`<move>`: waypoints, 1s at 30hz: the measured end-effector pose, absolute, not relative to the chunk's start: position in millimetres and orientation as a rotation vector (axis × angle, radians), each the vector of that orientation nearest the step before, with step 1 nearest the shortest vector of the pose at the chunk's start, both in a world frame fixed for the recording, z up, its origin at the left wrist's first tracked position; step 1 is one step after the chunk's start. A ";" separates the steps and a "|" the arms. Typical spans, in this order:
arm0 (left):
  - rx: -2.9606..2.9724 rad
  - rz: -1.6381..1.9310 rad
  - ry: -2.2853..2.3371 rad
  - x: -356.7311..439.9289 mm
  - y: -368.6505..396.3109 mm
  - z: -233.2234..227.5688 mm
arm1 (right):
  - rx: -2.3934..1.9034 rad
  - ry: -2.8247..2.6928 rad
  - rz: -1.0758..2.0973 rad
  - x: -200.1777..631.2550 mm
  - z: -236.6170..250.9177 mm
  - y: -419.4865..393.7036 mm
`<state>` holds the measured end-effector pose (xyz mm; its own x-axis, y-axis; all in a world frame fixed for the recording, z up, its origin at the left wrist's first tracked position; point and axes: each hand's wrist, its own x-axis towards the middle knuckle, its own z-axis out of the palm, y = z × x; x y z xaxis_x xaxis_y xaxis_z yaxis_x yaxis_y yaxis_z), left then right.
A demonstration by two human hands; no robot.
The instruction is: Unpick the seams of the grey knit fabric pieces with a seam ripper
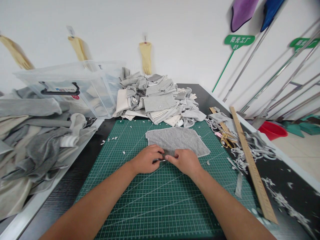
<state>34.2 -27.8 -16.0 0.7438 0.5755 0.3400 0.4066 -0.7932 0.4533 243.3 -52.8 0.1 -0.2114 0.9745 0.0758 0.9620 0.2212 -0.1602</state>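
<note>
- A dark surface [75, 180] is seen set against a white wall [175, 33], on which yellow rubber gloves [145, 56] are hung; metal poles [280, 73] and green signs [238, 40] are propped at the right, and a red basin [272, 130] is left on the floor.
- A green cutting mat [155, 200], gridded in white, is spread over the middle of the surface and dotted with pale fabric scraps.
- A clear plastic bin [75, 86] with a black handle is placed at the far left; folded pale cloth is visible through its wall, and more grey and cream cloth is heaped in front of it.
- A pile of grey and white cloth pieces [157, 100] is stacked beyond the mat's far edge.
- A long wooden ruler [252, 166] is laid along the mat's right side, with gold-handled scissors [226, 140] and grey trimmings just beside it.
- A grey fabric piece [177, 140] is laid flat on the mat, its near edge pinched by both hands.
- The left hand [147, 159] and right hand [185, 161] are brought almost together, their fingers [160, 154] closed on that near edge.
</note>
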 end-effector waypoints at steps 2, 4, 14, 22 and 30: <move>2.593 0.674 0.754 34.2 -27.8 -16.1 | -1.863 -2.320 0.116 243.8 -0.6 -52.5; 2.592 0.678 0.749 34.2 -27.8 -16.2 | -1.865 -2.317 0.113 243.9 -1.0 -52.5; 2.590 0.682 0.760 33.8 -28.7 -15.2 | -1.835 -2.305 0.099 242.3 -2.8 -52.9; 2.592 0.684 0.761 34.1 -28.2 -16.5 | -1.817 -2.301 0.107 242.5 -4.5 -52.0; 2.599 0.662 0.769 34.5 -28.8 -14.1 | -1.854 -2.309 0.137 241.3 -5.0 -51.3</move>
